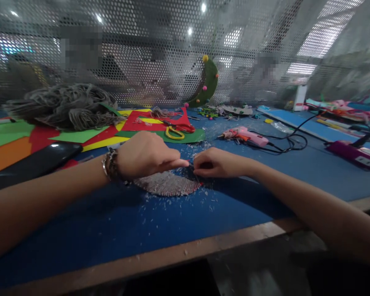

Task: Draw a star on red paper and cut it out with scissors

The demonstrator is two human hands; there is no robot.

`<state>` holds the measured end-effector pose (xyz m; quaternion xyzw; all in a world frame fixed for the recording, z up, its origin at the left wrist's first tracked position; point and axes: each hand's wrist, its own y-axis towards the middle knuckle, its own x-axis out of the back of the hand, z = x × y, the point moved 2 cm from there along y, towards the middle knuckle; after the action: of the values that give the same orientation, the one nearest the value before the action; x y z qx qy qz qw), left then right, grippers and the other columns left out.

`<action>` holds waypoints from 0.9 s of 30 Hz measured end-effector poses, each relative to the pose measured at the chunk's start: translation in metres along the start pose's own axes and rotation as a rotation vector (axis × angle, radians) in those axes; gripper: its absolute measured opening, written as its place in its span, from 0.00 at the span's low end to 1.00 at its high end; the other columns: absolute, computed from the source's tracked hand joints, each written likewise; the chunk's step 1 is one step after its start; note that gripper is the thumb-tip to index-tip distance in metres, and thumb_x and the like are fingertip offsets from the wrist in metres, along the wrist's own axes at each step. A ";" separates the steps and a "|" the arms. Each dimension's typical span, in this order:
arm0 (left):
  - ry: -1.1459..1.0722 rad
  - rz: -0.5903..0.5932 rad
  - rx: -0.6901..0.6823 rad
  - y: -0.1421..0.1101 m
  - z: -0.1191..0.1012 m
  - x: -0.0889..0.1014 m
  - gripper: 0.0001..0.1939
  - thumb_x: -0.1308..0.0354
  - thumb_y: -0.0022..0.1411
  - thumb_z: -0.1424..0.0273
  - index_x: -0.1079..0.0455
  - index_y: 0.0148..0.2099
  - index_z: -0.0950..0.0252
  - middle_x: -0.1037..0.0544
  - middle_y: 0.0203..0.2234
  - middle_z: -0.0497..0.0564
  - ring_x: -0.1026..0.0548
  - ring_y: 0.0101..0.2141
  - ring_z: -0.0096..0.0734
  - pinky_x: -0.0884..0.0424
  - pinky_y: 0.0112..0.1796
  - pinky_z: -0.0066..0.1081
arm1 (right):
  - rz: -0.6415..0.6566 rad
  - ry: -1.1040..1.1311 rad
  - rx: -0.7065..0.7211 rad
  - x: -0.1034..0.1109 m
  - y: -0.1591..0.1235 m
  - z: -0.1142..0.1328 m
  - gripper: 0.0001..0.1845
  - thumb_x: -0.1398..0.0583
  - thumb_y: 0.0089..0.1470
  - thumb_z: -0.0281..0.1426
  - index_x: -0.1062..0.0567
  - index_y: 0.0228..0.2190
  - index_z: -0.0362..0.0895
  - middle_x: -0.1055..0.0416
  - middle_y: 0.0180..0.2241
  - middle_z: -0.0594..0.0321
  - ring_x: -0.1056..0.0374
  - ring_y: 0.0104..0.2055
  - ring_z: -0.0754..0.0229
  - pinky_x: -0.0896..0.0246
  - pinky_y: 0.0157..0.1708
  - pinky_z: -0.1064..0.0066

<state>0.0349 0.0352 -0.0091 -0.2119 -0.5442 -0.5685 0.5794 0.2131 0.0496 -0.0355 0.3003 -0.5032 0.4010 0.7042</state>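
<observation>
On the blue table lies a crescent (169, 184) wound closely with grey yarn, with a little red showing at its right tip. My left hand (149, 154) is over its far left part, fingers curled and the forefinger reaching toward my other fingertips; what it grips is hidden. Thumb and forefinger of my right hand (214, 162) are pinched together just above the crescent's right end, on what looks like a strand of grey yarn. The two hands' fingertips nearly meet.
Behind my hands lie yellow-and-red-handled scissors (175, 132) on coloured sheets, and a heap of grey yarn (70, 107). A black phone (40, 162) is at left. To the right are a pink glue gun (249, 137) with its cord and a purple tool (354, 155). A green crescent (211, 80) leans against mesh.
</observation>
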 end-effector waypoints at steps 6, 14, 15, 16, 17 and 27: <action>-0.229 0.466 0.000 -0.016 0.005 0.000 0.19 0.54 0.60 0.59 0.34 0.47 0.66 0.28 0.42 0.55 0.29 0.39 0.33 0.35 0.36 0.27 | 0.006 0.011 0.034 0.001 -0.001 0.000 0.12 0.48 0.53 0.28 0.35 0.20 0.39 0.43 0.19 0.68 0.47 0.22 0.70 0.52 0.25 0.77; -0.099 0.582 0.058 -0.019 0.006 0.007 0.19 0.42 0.52 0.60 0.33 0.44 0.65 0.26 0.38 0.54 0.29 0.40 0.39 0.41 0.47 0.42 | -0.097 0.020 0.038 0.004 -0.003 0.002 0.08 0.47 0.53 0.29 0.33 0.25 0.39 0.38 0.23 0.65 0.44 0.24 0.69 0.49 0.26 0.77; -0.097 0.568 0.039 -0.017 0.005 0.008 0.18 0.41 0.51 0.61 0.33 0.43 0.65 0.26 0.37 0.53 0.29 0.39 0.38 0.44 0.49 0.43 | -0.107 0.026 0.041 0.004 -0.003 0.002 0.08 0.47 0.53 0.29 0.33 0.24 0.39 0.38 0.23 0.65 0.44 0.24 0.69 0.49 0.26 0.77; -0.095 0.552 0.019 -0.015 0.005 0.009 0.18 0.41 0.50 0.61 0.34 0.42 0.64 0.26 0.36 0.52 0.29 0.39 0.37 0.46 0.50 0.44 | -0.116 0.031 0.043 0.004 -0.003 0.002 0.09 0.47 0.53 0.29 0.33 0.24 0.39 0.38 0.23 0.64 0.44 0.25 0.69 0.49 0.26 0.77; -0.087 0.537 0.000 -0.013 0.004 0.010 0.17 0.40 0.50 0.61 0.34 0.41 0.64 0.26 0.36 0.51 0.30 0.39 0.36 0.47 0.50 0.44 | -0.122 0.035 0.044 0.004 -0.003 0.002 0.09 0.47 0.53 0.29 0.33 0.24 0.39 0.38 0.23 0.64 0.44 0.25 0.69 0.49 0.27 0.77; 0.186 0.397 -0.153 -0.007 -0.007 0.027 0.10 0.55 0.57 0.79 0.35 0.30 0.63 0.30 0.26 0.49 0.34 0.23 0.28 0.43 0.23 0.28 | -0.245 0.083 0.120 0.014 -0.006 0.009 0.09 0.46 0.53 0.29 0.32 0.25 0.38 0.37 0.23 0.64 0.44 0.25 0.69 0.48 0.26 0.77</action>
<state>0.0253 0.0155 0.0094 -0.3048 -0.3912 -0.5001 0.7099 0.2161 0.0428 -0.0192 0.3841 -0.4082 0.3536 0.7489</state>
